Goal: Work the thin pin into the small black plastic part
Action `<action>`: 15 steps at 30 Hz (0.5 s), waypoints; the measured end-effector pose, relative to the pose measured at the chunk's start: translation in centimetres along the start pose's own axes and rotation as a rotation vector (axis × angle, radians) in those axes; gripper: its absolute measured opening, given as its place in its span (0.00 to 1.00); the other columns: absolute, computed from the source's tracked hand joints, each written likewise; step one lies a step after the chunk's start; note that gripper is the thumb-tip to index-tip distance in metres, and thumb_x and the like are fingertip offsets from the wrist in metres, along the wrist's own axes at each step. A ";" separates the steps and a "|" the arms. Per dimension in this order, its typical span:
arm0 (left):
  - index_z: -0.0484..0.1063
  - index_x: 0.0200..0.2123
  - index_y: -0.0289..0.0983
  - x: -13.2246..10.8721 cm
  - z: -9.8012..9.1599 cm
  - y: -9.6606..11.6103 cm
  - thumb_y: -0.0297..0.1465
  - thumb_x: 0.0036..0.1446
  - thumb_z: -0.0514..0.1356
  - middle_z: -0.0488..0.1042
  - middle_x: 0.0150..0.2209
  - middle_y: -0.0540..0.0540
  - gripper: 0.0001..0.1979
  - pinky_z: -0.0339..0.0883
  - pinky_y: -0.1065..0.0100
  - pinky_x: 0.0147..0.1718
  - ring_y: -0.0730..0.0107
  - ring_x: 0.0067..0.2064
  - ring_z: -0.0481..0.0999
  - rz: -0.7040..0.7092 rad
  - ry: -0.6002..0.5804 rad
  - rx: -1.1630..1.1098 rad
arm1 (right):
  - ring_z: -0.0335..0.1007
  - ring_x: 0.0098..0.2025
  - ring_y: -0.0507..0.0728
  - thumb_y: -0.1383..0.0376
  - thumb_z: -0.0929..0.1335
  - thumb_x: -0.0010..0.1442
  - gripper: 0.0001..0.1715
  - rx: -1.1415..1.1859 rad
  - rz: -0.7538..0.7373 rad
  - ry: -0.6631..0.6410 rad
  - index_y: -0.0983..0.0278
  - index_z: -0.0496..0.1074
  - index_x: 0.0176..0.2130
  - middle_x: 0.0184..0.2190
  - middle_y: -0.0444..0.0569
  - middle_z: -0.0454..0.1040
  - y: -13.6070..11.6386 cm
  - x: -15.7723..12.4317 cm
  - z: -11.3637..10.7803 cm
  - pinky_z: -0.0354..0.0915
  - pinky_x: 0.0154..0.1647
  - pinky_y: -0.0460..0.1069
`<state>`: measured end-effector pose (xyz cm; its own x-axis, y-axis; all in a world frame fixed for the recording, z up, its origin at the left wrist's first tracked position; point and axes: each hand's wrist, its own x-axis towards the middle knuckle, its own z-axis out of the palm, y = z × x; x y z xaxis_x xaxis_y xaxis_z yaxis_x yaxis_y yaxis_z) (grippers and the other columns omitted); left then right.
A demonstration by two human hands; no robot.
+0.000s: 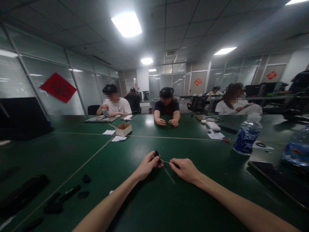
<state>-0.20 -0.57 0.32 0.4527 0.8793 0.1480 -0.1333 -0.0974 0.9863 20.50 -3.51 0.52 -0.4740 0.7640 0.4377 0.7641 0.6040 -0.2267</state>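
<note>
My left hand (147, 166) is closed around a small black part (157, 156), pinched between thumb and fingers above the green table. To its right, my right hand (185, 169) grips a screwdriver, its handle mostly hidden in the fingers. The thin metal shaft of the screwdriver (165, 161) points left and reaches the black part; whether its tip sits in a screw is too small to tell. On the table at the lower left lie several loose black pieces (70, 193), beside a larger dark object (24, 195).
A small open box (123, 129) stands on paper ahead to the left. At right are a water bottle (248, 133), a second bottle (296, 146) and a phone (281, 180). Across the green table (145, 143) a person in dark clothing (166, 108) works; others sit either side.
</note>
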 end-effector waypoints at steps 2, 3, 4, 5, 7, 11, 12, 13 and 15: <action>0.65 0.37 0.35 0.1 0.0 -0.1 0.42 0.52 0.59 0.74 0.31 0.44 0.17 0.67 0.66 0.36 0.68 0.33 0.74 -0.002 0.003 -0.027 | 0.68 0.25 0.51 0.59 0.56 0.65 0.18 0.009 0.006 0.011 0.63 0.71 0.36 0.25 0.46 0.73 0.1 0.0 0.1 0.59 0.27 0.45; 0.64 0.36 0.35 0.1 0.0 -0.1 0.42 0.52 0.59 0.74 0.32 0.44 0.17 0.67 0.66 0.36 0.68 0.33 0.74 -0.002 0.002 -0.033 | 0.68 0.25 0.52 0.59 0.56 0.65 0.18 0.014 0.009 0.014 0.63 0.71 0.36 0.26 0.46 0.73 0.1 0.0 0.2 0.59 0.27 0.45; 0.64 0.36 0.35 0.1 0.0 -0.1 0.42 0.52 0.60 0.74 0.32 0.44 0.17 0.67 0.65 0.36 0.68 0.33 0.74 -0.003 0.002 -0.036 | 0.68 0.25 0.52 0.59 0.56 0.65 0.18 0.019 0.012 0.014 0.63 0.71 0.36 0.26 0.46 0.73 0.1 0.0 0.2 0.59 0.27 0.45; 0.64 0.36 0.35 0.1 0.1 -0.1 0.43 0.52 0.60 0.74 0.32 0.44 0.17 0.67 0.65 0.36 0.68 0.33 0.74 -0.004 0.003 -0.037 | 0.68 0.26 0.52 0.59 0.56 0.65 0.19 0.022 0.014 0.012 0.63 0.71 0.36 0.26 0.46 0.73 0.1 0.0 0.2 0.59 0.27 0.45; 0.64 0.36 0.35 0.1 0.2 0.1 0.42 0.51 0.60 0.74 0.32 0.43 0.17 0.67 0.65 0.36 0.68 0.33 0.74 -0.008 0.005 -0.041 | 0.68 0.26 0.52 0.59 0.56 0.65 0.19 0.027 0.016 0.004 0.63 0.71 0.36 0.26 0.46 0.73 0.1 0.0 0.1 0.59 0.28 0.45; 0.64 0.36 0.34 0.0 0.2 0.3 0.42 0.52 0.60 0.74 0.32 0.43 0.17 0.67 0.65 0.37 0.68 0.33 0.74 -0.002 -0.009 -0.045 | 0.68 0.26 0.52 0.59 0.56 0.65 0.19 0.032 0.019 0.000 0.63 0.71 0.37 0.26 0.46 0.73 0.1 -0.1 0.0 0.60 0.28 0.45; 0.64 0.36 0.34 0.0 0.2 0.3 0.42 0.52 0.59 0.74 0.32 0.43 0.17 0.67 0.64 0.37 0.68 0.33 0.74 0.001 -0.011 -0.046 | 0.68 0.26 0.52 0.59 0.56 0.65 0.19 0.034 0.021 0.003 0.63 0.71 0.37 0.26 0.46 0.73 0.1 -0.1 0.0 0.60 0.28 0.45; 0.64 0.36 0.35 0.0 0.2 0.2 0.42 0.52 0.59 0.73 0.32 0.44 0.16 0.67 0.64 0.37 0.68 0.33 0.74 0.003 -0.013 -0.048 | 0.68 0.26 0.52 0.59 0.56 0.65 0.19 0.039 0.023 0.005 0.63 0.71 0.37 0.26 0.47 0.73 0.1 -0.1 0.0 0.60 0.28 0.45; 0.64 0.36 0.35 0.0 0.1 0.2 0.42 0.53 0.59 0.73 0.32 0.44 0.16 0.67 0.65 0.37 0.69 0.33 0.74 0.005 -0.018 -0.054 | 0.69 0.26 0.52 0.59 0.56 0.65 0.20 0.047 0.024 0.011 0.63 0.71 0.37 0.26 0.47 0.74 0.0 -0.1 0.0 0.60 0.28 0.45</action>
<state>-0.10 -0.60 0.49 0.4675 0.8703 0.1547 -0.1831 -0.0758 0.9802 20.54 -3.58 0.46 -0.4507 0.7762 0.4408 0.7536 0.5956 -0.2781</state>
